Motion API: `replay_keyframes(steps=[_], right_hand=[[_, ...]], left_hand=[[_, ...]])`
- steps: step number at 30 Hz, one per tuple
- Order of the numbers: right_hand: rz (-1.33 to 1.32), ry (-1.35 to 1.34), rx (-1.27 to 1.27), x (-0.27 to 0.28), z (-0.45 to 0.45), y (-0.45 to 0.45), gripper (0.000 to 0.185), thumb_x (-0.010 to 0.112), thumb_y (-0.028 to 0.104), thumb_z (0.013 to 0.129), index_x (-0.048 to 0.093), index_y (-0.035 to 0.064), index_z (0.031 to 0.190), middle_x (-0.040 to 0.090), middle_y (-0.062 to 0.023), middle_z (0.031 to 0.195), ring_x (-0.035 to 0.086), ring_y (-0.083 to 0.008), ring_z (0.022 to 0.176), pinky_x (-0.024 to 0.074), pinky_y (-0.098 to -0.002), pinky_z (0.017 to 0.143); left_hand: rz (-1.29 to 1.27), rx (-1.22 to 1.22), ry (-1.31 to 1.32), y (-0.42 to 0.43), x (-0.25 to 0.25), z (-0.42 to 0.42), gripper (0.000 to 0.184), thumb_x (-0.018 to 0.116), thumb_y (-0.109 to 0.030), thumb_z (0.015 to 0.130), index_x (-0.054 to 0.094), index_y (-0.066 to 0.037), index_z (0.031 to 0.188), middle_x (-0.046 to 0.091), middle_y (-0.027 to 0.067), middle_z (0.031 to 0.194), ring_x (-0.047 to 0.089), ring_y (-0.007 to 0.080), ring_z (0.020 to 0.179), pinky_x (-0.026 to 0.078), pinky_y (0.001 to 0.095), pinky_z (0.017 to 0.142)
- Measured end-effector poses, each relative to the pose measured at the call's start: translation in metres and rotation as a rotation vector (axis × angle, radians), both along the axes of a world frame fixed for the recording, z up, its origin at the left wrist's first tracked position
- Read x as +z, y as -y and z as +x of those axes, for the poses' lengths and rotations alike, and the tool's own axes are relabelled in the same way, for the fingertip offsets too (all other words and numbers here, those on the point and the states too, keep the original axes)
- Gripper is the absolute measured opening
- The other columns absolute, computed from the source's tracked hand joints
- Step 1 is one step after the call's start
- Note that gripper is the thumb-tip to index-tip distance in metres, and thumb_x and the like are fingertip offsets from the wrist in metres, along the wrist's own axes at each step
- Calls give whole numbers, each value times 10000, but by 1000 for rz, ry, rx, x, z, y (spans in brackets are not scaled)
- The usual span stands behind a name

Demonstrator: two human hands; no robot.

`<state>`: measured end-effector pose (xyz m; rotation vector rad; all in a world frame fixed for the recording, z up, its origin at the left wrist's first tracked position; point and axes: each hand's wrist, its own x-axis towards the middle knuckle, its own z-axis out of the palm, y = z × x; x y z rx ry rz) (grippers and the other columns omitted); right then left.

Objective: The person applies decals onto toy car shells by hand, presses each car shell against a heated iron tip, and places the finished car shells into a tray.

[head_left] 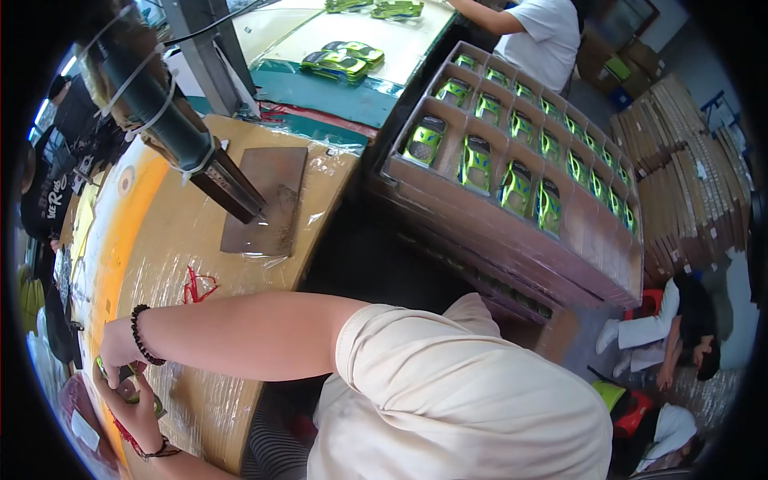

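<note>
Both my hands are close together at the left edge of the table. My right hand (122, 346), with a dark beaded bracelet at the wrist, has its fingers bent over a small green and dark toy car body (128, 390). From below, my left hand (138, 414), wearing a red string and a dark bracelet, grips the same piece. Fingers cover most of it, so its details are hidden. Beneath them lies the wooden tabletop (216, 400) wrapped in clear film.
A dark machine column (152, 96) rises over a brown plate (268, 200). Red string (198, 286) lies nearby. A divided box (596, 256) holds several green toy cars; more green pieces (344, 62) are stacked behind. Several people are around, one in a white shirt (546, 40).
</note>
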<state>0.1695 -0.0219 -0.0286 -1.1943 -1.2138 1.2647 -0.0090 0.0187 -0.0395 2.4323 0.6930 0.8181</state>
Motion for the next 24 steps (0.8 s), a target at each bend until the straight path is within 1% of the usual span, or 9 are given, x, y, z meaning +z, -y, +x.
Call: replay_keyframes(steps=[1,5,6,7,9,12,15,19,24], right_hand=[[51,117,-5,2,-1,4,324,804,262,686,703,-13,824,689,-126,767,661,-205,649,548,-341,563],[35,-317,-24,-3,-8,4,281,837,165,663,688,-17,816,696,-124,759,670,-220,648,546,-350,559],[25,-443,-16,-2,-8,7,223,805,110,687,690,-14,832,697,-135,783,672,-227,651,546,-356,545],[7,-479,-15,-1,-7,10,233,759,76,688,653,-25,869,664,-107,767,638,-211,644,510,-346,551],[-10,-454,-43,2,-4,16,258,732,39,693,613,0,918,644,-107,806,631,-211,711,505,-350,612],[-15,-471,-136,4,-7,14,292,717,-6,674,563,26,920,597,-92,792,603,-209,740,490,-352,645],[181,-652,-291,4,-18,21,298,703,-47,650,541,34,886,556,-77,759,575,-204,734,475,-355,628],[269,-633,-273,5,-16,20,279,669,-131,594,531,33,772,527,-55,714,577,-199,690,498,-328,626],[297,-665,-184,4,-15,20,220,633,-129,646,607,32,793,581,-62,735,588,-167,677,492,-281,609]], left_hand=[[1,17,3,-2,-1,0,705,618,50,824,292,-36,1444,559,50,968,535,97,827,441,240,720],[-85,-28,33,0,1,1,719,613,73,796,313,-57,1437,545,66,1095,543,120,892,451,242,768],[30,-62,85,6,2,7,719,617,70,797,314,-59,1437,543,56,1099,541,119,901,445,236,782],[-28,-26,46,5,3,6,722,621,71,792,318,-57,1435,553,49,1090,540,110,905,437,232,786],[96,-3,45,12,6,10,733,625,77,783,321,-59,1436,549,46,1117,533,108,917,432,229,786],[2,2,70,17,9,13,740,624,86,776,324,-58,1437,527,46,1167,517,110,944,425,224,788],[-32,12,78,20,9,14,742,621,86,774,322,-55,1438,526,47,1183,510,113,978,424,226,792],[-125,47,34,13,6,8,744,621,87,766,324,-47,1434,529,62,1224,521,126,1039,437,237,830],[-136,46,23,31,24,20,752,629,92,754,324,-35,1430,529,94,1277,530,154,1101,446,253,880]])
